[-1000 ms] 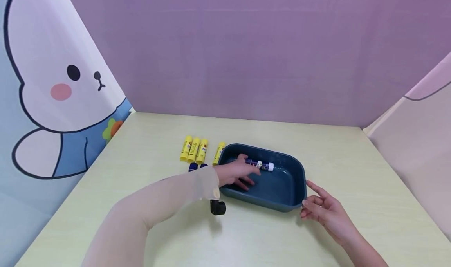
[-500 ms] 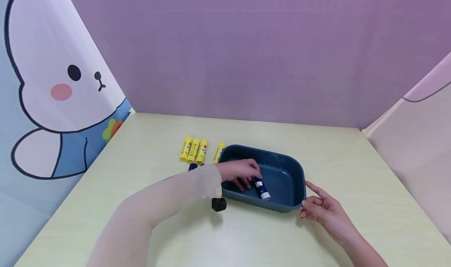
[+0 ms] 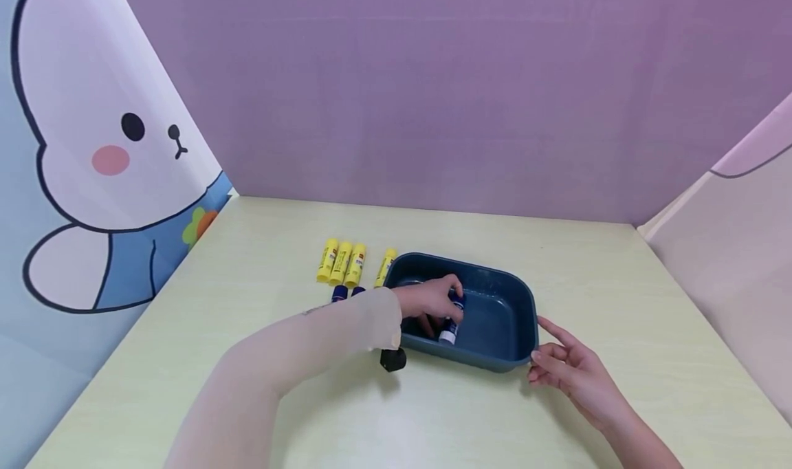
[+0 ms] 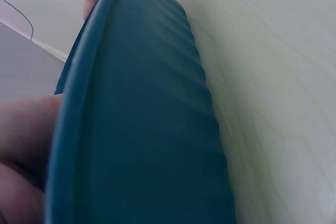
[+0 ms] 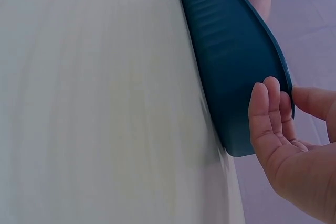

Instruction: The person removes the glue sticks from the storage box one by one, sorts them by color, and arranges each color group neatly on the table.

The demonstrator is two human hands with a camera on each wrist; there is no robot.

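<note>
A dark blue-green plastic basin [image 3: 495, 318] stands on the table. My left hand [image 3: 433, 298] reaches inside it and grips a dark blue glue stick [image 3: 449, 330], whose white end points toward me. In the left wrist view the basin's wall [image 4: 152, 108] hides most of that hand. My right hand [image 3: 572, 369] pinches the basin's right rim; the right wrist view has the thumb [image 5: 312, 100] on one side of the rim and fingers [image 5: 265, 108] against the outer wall. Several yellow glue sticks [image 3: 340, 263] lie left of the basin.
One more yellow glue stick [image 3: 386, 266] lies close against the basin's left side. Blue-topped sticks [image 3: 339, 293] lie partly under my left forearm. A black wrist camera [image 3: 392, 360] hangs beside the basin's near edge. A purple backdrop [image 3: 433, 97] closes off the table's far side.
The blue glue stick has swung from lying along the basin's far side to pointing toward me. My left hand's fingers have closed round it. The right hand has stayed at the rim.
</note>
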